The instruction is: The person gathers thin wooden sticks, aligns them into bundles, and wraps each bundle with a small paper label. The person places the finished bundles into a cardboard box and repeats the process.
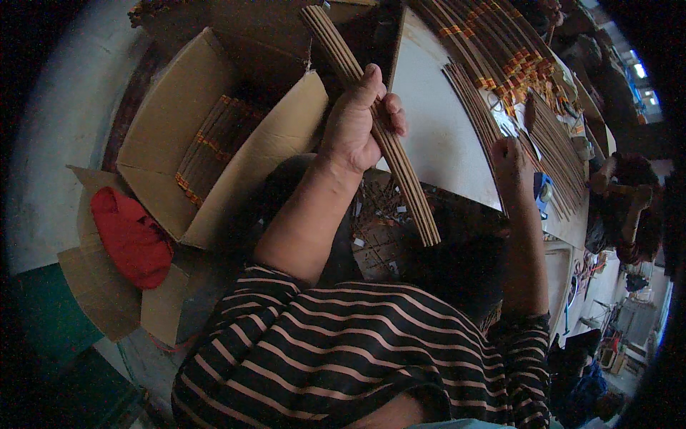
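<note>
Raised over the near table edge, my left hand is closed round a small bunch of thin brown sticks. The bunch slants from upper left to lower right, with both ends free of the hand. On the right, my right hand is at the white tabletop, its fingers curled by a row of loose brown sticks. What those fingers hold, if anything, is hidden. More loose sticks lie fanned out just beyond this hand.
Banded stick bundles cover the far table. An open cardboard box on the left holds similar bundles; a red cloth lies beside it. A blue tape dispenser sits by my right forearm. Another person is at right.
</note>
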`<state>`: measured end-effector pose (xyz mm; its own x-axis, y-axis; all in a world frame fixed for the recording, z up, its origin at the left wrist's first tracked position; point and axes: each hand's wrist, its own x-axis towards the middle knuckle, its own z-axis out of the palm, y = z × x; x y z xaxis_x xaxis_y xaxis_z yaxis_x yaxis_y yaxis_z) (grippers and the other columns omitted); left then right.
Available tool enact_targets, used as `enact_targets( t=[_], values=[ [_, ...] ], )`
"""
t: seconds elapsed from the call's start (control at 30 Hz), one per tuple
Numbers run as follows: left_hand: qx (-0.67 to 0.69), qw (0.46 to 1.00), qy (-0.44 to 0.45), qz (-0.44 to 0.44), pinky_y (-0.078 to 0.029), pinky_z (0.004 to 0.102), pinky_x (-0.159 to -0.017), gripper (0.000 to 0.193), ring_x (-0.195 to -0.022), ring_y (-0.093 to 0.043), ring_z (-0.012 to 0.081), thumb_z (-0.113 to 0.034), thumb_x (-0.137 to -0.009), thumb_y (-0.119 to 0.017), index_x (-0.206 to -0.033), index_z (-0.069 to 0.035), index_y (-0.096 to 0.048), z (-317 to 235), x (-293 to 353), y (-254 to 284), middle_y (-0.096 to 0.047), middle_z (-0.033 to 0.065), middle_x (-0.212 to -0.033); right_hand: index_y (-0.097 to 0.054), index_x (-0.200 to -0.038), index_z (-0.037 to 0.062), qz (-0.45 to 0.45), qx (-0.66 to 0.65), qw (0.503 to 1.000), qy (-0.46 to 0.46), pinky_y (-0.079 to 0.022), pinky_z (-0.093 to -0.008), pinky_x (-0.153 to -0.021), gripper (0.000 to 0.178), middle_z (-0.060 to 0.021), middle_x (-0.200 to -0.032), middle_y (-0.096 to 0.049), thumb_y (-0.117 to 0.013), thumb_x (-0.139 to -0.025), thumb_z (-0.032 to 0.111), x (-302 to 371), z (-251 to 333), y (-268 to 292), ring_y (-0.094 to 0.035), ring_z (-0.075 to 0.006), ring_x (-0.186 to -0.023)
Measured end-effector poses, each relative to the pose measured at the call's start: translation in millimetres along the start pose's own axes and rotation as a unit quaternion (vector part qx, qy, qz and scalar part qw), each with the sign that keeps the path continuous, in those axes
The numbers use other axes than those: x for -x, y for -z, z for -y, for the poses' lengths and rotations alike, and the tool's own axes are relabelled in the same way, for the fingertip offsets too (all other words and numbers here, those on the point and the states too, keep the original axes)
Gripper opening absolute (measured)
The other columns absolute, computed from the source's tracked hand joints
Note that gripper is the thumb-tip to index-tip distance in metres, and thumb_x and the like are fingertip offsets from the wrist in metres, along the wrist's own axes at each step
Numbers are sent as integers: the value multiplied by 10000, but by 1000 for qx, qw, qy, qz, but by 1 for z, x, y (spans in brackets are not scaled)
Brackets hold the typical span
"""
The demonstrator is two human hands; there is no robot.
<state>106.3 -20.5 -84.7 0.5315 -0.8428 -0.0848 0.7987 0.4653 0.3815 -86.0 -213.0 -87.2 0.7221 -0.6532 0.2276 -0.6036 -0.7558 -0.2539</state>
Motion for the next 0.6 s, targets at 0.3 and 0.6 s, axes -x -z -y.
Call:
enact_targets(
  t=[0.3,0.6],
  values=[
    [-39,997,-5,-60,-509,414,-629,377,-641,-582,263,-439,-785,-593,-662,-111,-454,4,3,0,-557,91,-676,-584,-958,23,-10,-227,968,107,-473,-271,-620,180,-116,-828,-591,-595,-779,39,56,141,31,-591,-188,-673],
    [-32,999,0,-35,-512,415,-614,396,-629,-585,271,-463,-773,-595,-716,-105,-437,5,3,2,-538,79,-666,-613,-897,11,1,-223,965,140,-478,-297,-597,132,-131,-814,-584,-591,-769,30,53,157,31,-596,-251,-673]
  ],
)
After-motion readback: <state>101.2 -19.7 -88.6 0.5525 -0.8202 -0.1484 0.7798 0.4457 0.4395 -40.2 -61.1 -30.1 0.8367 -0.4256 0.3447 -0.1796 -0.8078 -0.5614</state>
